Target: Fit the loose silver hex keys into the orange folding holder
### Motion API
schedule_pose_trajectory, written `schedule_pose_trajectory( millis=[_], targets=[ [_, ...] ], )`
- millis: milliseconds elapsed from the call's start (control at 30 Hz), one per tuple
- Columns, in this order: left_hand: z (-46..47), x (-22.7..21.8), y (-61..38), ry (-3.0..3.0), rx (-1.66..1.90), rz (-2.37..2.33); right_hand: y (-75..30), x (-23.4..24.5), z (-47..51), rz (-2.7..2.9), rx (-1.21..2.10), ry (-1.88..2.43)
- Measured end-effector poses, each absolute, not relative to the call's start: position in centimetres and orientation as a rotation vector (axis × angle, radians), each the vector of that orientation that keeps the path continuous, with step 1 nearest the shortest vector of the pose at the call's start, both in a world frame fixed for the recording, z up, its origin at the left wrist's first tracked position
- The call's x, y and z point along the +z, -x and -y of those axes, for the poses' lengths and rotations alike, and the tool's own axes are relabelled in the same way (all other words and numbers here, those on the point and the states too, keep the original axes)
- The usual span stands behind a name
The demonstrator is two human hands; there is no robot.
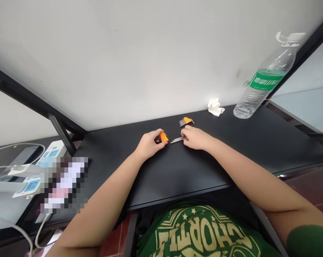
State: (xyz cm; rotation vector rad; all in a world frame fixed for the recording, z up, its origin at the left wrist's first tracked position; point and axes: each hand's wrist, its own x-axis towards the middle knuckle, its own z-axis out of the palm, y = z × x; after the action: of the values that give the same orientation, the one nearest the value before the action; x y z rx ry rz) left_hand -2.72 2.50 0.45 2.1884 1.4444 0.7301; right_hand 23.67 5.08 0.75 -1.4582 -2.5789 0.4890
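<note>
My left hand [148, 143] grips an orange hex key holder [164, 137] between thumb and fingers, just above the black tabletop. Dark slots or key ends show along the holder's edge, too small to tell apart. A short gap to the right, my right hand [195, 137] has its fingers closed on several silver hex keys [177, 139], whose long ends point left toward the holder. Their other ends are hidden by my fingers. Behind my right hand lies a second orange holder [188, 120] with several hex keys fanned out in it.
Against the wall sit a crumpled white tissue [215, 107] and a tall clear bottle [267, 80] with a green label. To the left are a white power strip [33, 185], cables and a blurred phone [66, 184]. The black table [174, 175] meets dark metal frame bars at both sides.
</note>
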Motion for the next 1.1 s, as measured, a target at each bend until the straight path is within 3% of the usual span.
schedule_pose_trajectory(
  millis=[233, 433, 733, 1100],
  targets=[
    [-2.0, 0.5, 2.2, -2.268, 0.736, -1.300, -23.4, 1.7, -4.2, 2.522, 0.539, 1.369],
    [-1.3, 0.9, 1.5, -2.370, 0.806, -1.163, -22.4, 2.1, -3.7, 2.088, 1.324, 1.030],
    [-0.6, 2.1, 0.8, -2.402, 0.794, -1.049, -22.2, 1.6, -3.7, 1.838, 1.756, 0.906],
    [-1.3, 1.6, 1.3, -2.460, 0.767, -1.210, -22.0, 1.7, -3.7, 1.888, 1.373, 1.096]
  ],
)
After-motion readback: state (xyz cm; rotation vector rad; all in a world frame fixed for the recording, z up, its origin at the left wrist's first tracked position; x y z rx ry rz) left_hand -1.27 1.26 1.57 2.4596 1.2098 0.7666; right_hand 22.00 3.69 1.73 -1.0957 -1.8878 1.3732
